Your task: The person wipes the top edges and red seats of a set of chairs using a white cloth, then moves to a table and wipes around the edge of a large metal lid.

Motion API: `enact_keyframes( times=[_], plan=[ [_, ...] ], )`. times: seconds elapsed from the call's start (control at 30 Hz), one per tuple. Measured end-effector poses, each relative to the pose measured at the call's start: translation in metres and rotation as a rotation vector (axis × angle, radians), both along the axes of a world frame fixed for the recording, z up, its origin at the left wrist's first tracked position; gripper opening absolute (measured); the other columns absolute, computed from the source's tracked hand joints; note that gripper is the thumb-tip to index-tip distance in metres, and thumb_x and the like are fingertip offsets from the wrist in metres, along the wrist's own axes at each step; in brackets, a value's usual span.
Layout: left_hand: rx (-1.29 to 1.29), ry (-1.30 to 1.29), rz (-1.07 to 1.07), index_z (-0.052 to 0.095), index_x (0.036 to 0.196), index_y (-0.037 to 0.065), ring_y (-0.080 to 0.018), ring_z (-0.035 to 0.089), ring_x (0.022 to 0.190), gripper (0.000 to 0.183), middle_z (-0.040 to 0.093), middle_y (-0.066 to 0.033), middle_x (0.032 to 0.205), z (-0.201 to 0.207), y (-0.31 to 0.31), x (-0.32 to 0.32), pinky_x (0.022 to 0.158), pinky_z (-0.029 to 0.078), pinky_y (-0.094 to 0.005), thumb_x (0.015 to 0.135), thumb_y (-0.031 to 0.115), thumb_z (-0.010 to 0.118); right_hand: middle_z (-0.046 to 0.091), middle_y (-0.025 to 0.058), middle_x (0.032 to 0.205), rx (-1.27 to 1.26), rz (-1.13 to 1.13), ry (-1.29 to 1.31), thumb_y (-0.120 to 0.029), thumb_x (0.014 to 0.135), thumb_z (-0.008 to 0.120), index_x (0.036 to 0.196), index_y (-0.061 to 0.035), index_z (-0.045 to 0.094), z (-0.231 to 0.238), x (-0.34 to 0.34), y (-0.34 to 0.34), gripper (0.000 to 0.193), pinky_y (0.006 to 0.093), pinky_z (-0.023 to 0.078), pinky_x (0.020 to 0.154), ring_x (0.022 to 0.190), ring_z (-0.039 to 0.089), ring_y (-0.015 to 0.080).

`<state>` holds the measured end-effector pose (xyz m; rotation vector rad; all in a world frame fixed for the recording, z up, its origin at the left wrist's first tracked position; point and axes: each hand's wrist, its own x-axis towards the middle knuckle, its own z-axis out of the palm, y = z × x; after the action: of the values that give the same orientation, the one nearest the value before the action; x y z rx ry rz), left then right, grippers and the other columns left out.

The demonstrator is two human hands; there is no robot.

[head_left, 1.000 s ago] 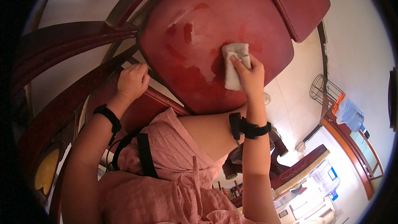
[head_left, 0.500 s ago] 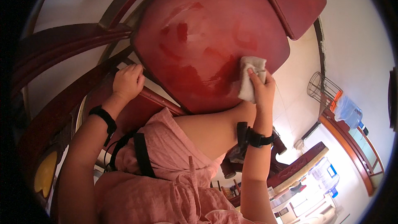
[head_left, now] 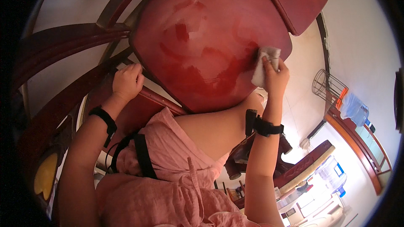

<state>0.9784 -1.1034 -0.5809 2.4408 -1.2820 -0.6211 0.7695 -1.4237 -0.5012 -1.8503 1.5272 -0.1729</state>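
Observation:
A folded greyish-white cloth [head_left: 261,75] is pressed against the right part of a glossy dark-red wooden top [head_left: 219,29] with rounded edges. My right hand [head_left: 276,75] is closed on the cloth, thumb on its upper face and fingers behind it. Darker, shiny patches and streaks mark the middle of the top. Left of the top's lower edge, my left hand [head_left: 127,82] is curled into a loose fist beside the dark-red wooden rail. Nothing shows in it, and it does not touch the cloth.
Curved red wooden bars [head_left: 71,40] stand at the left. Another red panel [head_left: 294,0] adjoins the top at upper right. Farther right are a wire basket [head_left: 328,86], a blue water bottle [head_left: 355,111] and a carved wooden piece [head_left: 307,164]. My bare leg [head_left: 214,132] lies below.
My right hand has slid the cloth right and slightly up, toward the top's right edge. The left hand stays nearly where it was, and the whole view has shifted slightly.

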Motion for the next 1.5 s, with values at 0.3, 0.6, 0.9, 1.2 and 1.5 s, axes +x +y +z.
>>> enact_keyframes(
  times=[0.3,0.6,0.9,1.2,1.5],
  plan=[
    [-0.004,0.024,0.013,0.048,0.073,0.002,-0.0327,0.055,0.067,0.007,0.055,-0.0142,0.071,-0.004,0.001,-0.001,0.058,0.045,-0.0415,0.072,0.007,0.052,0.063,0.0179,0.078,0.002,0.127,-0.071,-0.02,0.077,0.062,0.095,0.0024,0.061,0.033,0.043,0.033,0.029,0.0327,0.046,0.065,0.07,0.06,0.0241],
    [-0.062,0.068,0.023,0.048,0.073,0.002,-0.0341,0.054,0.067,0.007,0.054,-0.0154,0.07,-0.004,-0.001,-0.003,0.058,0.044,-0.0427,0.073,0.007,0.053,0.06,0.02,0.082,-0.013,0.674,0.032,-0.017,0.072,0.062,0.088,-0.0044,0.061,0.0,0.129,0.13,0.02,0.043,0.048,0.064,0.075,0.059,0.0369],
    [-0.041,0.025,0.01,0.049,0.072,0.003,-0.0304,0.056,0.067,0.008,0.056,-0.0137,0.07,-0.002,-0.001,-0.002,0.057,0.047,-0.0401,0.073,0.01,0.052,0.06,0.0168,0.085,-0.083,0.621,0.162,-0.018,0.071,0.064,0.088,-0.0063,0.061,0.015,0.108,0.105,0.021,0.0423,0.047,0.061,0.074,0.058,0.0382],
    [-0.029,0.024,0.025,0.049,0.072,0.003,-0.0307,0.057,0.066,0.009,0.056,-0.0134,0.069,-0.004,0.002,-0.002,0.057,0.047,-0.0405,0.072,0.01,0.053,0.063,0.0175,0.071,0.009,0.388,0.013,-0.027,0.075,0.066,0.09,0.0,0.064,0.034,0.12,0.008,0.031,0.0356,0.047,0.059,0.064,0.063,0.0236],
    [-0.127,0.038,0.021,0.048,0.074,0.001,-0.0333,0.055,0.063,0.007,0.052,-0.0156,0.068,-0.006,0.002,-0.001,0.054,0.043,-0.0416,0.073,0.006,0.053,0.063,0.0206,0.086,-0.211,0.681,0.093,-0.035,0.072,0.067,0.097,-0.005,0.064,-0.011,0.21,-0.022,0.038,0.041,0.049,0.073,0.083,0.062,0.0348]
  ],
)
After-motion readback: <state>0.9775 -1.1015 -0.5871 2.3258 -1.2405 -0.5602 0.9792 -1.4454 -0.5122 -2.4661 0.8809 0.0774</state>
